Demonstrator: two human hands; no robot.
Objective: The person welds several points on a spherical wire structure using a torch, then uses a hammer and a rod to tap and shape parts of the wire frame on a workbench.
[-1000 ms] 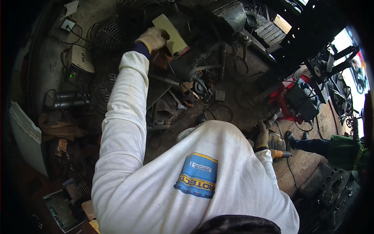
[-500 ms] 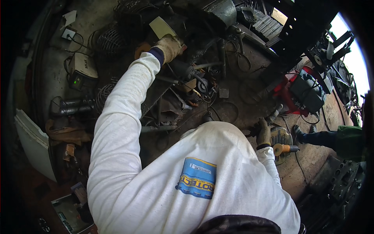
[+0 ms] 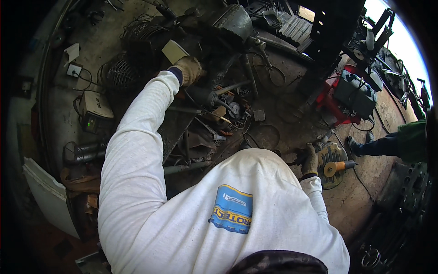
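My left hand [image 3: 190,71], in a tan work glove, reaches far forward over a dark heap of metal scrap. Its fingers are curled, and whatever lies inside them is hidden. Just beyond the knuckles stands a pale yellow flat piece [image 3: 174,51]. My right hand [image 3: 310,161], also gloved, is low on the right with its fingers closed; what it grips cannot be made out. A dark grey rod-like part [image 3: 325,137] shows past its fingertips. Beside that hand, an orange angle grinder [image 3: 340,167] rests on a round slotted plate [image 3: 329,153].
A boxy machine [image 3: 96,107] with a green light stands at the left. Wire coils [image 3: 119,75], pipes [image 3: 187,167] and cables crowd the floor. At the right are a red-framed machine [image 3: 335,100] and another person's legs [image 3: 376,144]. A white panel [image 3: 50,196] leans at lower left.
My view has turned slightly, so the scene sits tilted and shifted against before. Both hands stay at about the same places, with their fingers still closed.
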